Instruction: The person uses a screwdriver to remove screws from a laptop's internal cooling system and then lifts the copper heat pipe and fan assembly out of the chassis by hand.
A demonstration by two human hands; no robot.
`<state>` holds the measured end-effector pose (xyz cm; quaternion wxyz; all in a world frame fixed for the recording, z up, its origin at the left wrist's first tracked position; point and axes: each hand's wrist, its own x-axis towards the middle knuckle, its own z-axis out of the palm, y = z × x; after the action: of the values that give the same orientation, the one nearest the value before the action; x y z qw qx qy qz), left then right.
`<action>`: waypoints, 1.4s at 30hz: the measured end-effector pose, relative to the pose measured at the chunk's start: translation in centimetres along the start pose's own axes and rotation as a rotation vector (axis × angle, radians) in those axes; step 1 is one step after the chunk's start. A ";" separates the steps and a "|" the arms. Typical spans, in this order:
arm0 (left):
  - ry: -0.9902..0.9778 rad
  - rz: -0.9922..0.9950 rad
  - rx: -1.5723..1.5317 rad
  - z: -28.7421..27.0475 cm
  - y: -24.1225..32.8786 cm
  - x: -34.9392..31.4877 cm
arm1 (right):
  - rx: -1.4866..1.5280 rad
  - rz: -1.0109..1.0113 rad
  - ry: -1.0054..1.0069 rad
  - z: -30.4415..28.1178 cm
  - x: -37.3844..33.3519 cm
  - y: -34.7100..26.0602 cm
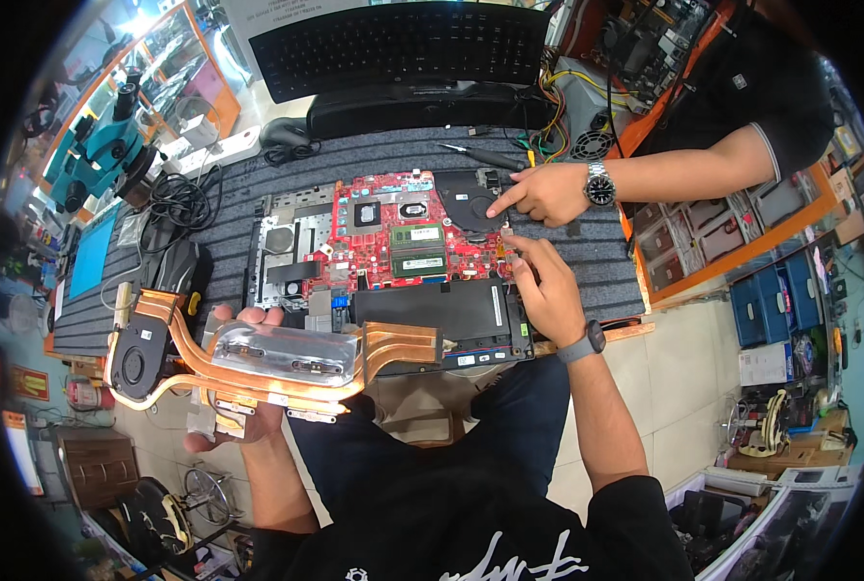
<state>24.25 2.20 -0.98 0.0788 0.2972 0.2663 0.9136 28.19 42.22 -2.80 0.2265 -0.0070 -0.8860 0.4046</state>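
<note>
A copper heat-pipe cooler [257, 378] with a clear plastic sheet over its middle and a black fan [139, 356] at its left end is in my left hand [262, 421]. That hand is closed round it from below, above my lap. An opened laptop base [301, 232] with a red circuit board [364, 254] lies on the bench before me. My right hand [551, 290] is at the board's right edge, index fingertip by the lower corner of the laptop's black fan [475, 205], thumb apart from it. A co-worker's hand [548, 194] points a finger onto that fan.
A screwdriver [495, 158] lies behind the laptop, near a black keyboard [398, 48]. At left stand a teal microscope [103, 155] and coiled black cable [185, 198]. The co-worker's arm [683, 179] reaches in from the right, past a power supply [587, 116] with loose wires.
</note>
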 end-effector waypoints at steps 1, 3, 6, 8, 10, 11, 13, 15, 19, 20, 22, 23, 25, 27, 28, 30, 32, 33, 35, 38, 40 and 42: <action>0.005 -0.001 0.006 0.1 0.0 0.0 | -0.004 -0.001 0.002 0.0 -0.1 0.0; 0.008 -0.008 -0.005 0.4 0.0 0.1 | 0.001 -0.012 0.009 -0.1 -0.1 0.0; -0.016 -0.007 -0.005 0.7 -0.2 0.3 | 0.012 -0.006 0.004 -0.1 -0.1 -0.1; -0.005 0.002 0.016 0.9 -0.3 0.4 | -0.016 0.011 -0.009 -0.2 -0.1 -0.2; 0.000 0.007 0.020 1.0 -0.5 0.4 | -0.040 0.012 -0.023 -0.3 0.1 -0.3; -0.003 0.008 0.019 1.1 -0.6 0.5 | -0.049 0.006 -0.030 -0.3 0.1 -0.4; -0.011 0.012 0.023 1.1 -0.8 0.5 | -0.074 0.019 -0.065 -0.5 0.3 -0.5; -0.038 0.014 0.011 0.9 -1.0 0.7 | -0.106 0.059 -0.113 -0.6 0.8 -0.7; -0.102 0.014 0.003 0.4 -1.1 1.3 | -0.175 0.039 -0.160 -0.5 2.7 -0.5; -0.111 0.027 0.012 0.3 -1.1 1.2 | -0.192 0.027 -0.166 -0.4 3.3 -0.3; -0.091 0.041 0.040 0.1 -0.6 1.1 | -0.245 0.009 -0.192 -0.1 4.5 0.2; -0.077 0.033 0.022 0.0 -0.5 1.0 | -0.279 0.002 -0.212 0.0 5.0 0.5; -0.074 0.019 0.011 -0.2 -0.3 0.8 | -0.296 -0.029 -0.223 0.3 5.8 1.1; -0.063 0.014 0.003 -0.6 -0.3 0.8 | -0.302 0.002 -0.235 0.6 6.2 1.5; -0.055 0.016 0.001 -0.7 -0.4 0.9 | -0.307 0.004 -0.221 0.7 6.4 1.5; -0.042 0.016 -0.006 -0.9 -0.7 1.0 | -0.257 -0.023 -0.172 0.5 6.5 1.1; -0.029 0.009 -0.025 -1.0 -1.0 1.2 | -0.208 -0.088 -0.089 0.0 6.6 0.4; -0.049 0.011 -0.018 -1.0 -1.0 1.3 | -0.133 -0.115 0.015 -0.7 6.5 -0.1; -0.079 0.015 -0.019 -0.9 -1.0 1.3 | 0.006 -0.116 0.139 -2.9 5.9 -0.9; -0.078 0.003 -0.015 -0.7 -1.1 1.5 | 0.091 -0.134 0.246 -4.8 4.7 -1.6; -0.079 0.007 -0.015 -0.8 -1.3 1.7 | 0.075 -0.136 0.236 -5.2 4.3 -1.6; -0.070 0.014 -0.016 -0.7 -1.3 1.6 | 0.072 -0.104 0.203 -5.0 4.0 -1.4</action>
<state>22.51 3.48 -1.36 0.0838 0.3301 0.2541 0.9052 26.87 45.61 2.65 0.3361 0.0063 -0.8425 0.4210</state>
